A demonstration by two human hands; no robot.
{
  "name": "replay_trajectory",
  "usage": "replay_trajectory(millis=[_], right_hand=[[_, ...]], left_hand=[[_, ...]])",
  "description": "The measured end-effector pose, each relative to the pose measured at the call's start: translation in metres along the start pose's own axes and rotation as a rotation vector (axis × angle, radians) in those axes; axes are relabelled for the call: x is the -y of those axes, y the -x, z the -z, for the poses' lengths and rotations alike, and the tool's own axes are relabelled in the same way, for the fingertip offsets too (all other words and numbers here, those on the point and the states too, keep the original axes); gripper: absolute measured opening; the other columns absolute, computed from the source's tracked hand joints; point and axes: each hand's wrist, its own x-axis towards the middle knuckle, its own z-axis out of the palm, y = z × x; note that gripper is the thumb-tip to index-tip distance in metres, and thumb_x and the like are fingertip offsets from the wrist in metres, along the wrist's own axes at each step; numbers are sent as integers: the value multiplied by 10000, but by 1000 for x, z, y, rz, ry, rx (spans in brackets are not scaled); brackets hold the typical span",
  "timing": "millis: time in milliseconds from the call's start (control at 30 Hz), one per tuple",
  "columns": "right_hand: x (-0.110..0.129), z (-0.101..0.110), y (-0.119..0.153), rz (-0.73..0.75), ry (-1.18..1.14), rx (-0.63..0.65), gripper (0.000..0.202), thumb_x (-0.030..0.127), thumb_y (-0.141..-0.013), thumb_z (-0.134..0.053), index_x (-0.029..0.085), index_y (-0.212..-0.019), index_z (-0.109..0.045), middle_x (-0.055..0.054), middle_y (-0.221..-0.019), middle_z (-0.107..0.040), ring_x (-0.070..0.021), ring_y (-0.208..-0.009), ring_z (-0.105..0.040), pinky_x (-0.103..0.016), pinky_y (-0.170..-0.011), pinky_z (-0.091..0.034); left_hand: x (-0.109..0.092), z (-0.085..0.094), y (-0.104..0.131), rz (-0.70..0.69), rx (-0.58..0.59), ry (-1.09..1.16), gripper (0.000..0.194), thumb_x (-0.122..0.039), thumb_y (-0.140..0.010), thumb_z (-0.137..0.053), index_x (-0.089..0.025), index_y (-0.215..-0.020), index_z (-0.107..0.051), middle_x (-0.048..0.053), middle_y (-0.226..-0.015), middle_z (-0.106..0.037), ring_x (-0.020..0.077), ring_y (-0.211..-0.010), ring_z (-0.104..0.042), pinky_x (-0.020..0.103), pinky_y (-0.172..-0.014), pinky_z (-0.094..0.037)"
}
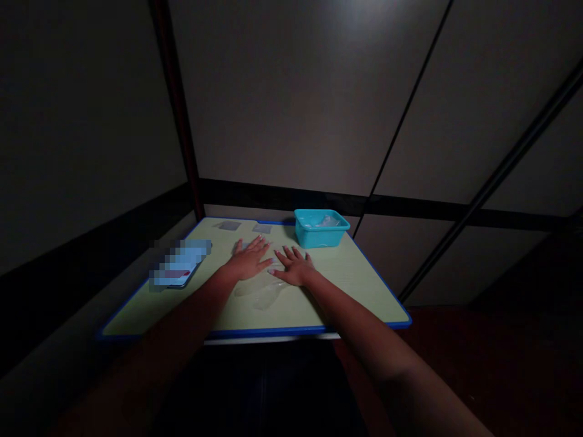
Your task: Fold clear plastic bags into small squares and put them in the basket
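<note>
My left hand [248, 261] lies flat with its fingers spread, over or beside a small grey patch that it partly hides. Close to its right, my right hand [294, 267] is also spread on the tabletop, palm down. The two thumbs point toward each other with a small gap between them. Just below the hands a thin translucent sheet or film [268, 295] lies on the yellow table [355, 297]; its exact kind is unclear. Neither hand grips anything visible.
A turquoise basket [321, 238] with clear plastic-like material inside stands at the back right. Two flat grey pieces, one left [229, 225] and one right [262, 229], lie near the back edge. A partly blurred phone-like device [182, 264] rests at the left. Panelled walls rise behind.
</note>
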Motion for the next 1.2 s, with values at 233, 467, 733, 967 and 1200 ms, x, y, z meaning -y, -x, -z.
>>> replay_trajectory(millis=[233,467,733,967,1200], right_hand=[[6,-7,29,-31,87,73,787,629,-812,-344,326,-1466,-30,-18,-1540,68,-346,-1390,58,-654,-1027,-63],[13,-15,65,-146,43,-30,714,537,-866,-227,238,-1476,-9,-47,-1543,19,-266,-1405,21,-616,-1048,-58],[-20,-8,85,-277,-40,-63,777,738,-794,-177,339,-1458,-119,-20,-1544,-28,-288,-1403,-11,-648,-1023,-34],[-24,-4,85,-388,-78,-97,742,679,-843,-137,281,-1468,-100,-78,-1542,-3,-271,-1405,8,-645,-1022,-6],[-27,-10,81,-273,-8,-77,649,575,-893,-121,278,-1469,-97,-11,-1543,-57,-212,-1406,-25,-581,-1062,-29]], left_hand=[[-83,0,29,-147,38,219,609,-512,-929,-144,-216,-1461,-148,65,-1530,-84,216,-1408,-76,526,-1092,-102],[-95,-17,44,-7,59,216,657,-555,-912,-96,-200,-1464,-138,47,-1527,-126,188,-1402,-128,484,-1102,-138],[-46,-11,69,37,111,84,685,-642,-863,-205,-289,-1449,-192,23,-1527,-129,231,-1403,-116,516,-1093,-105],[-43,-1,79,44,57,31,775,-659,-831,-298,-212,-1454,-189,75,-1523,-126,249,-1404,-103,557,-1085,-72],[-55,-14,84,-4,32,86,626,-555,-906,-203,-239,-1446,-222,44,-1503,-224,202,-1384,-204,490,-1099,-133]])
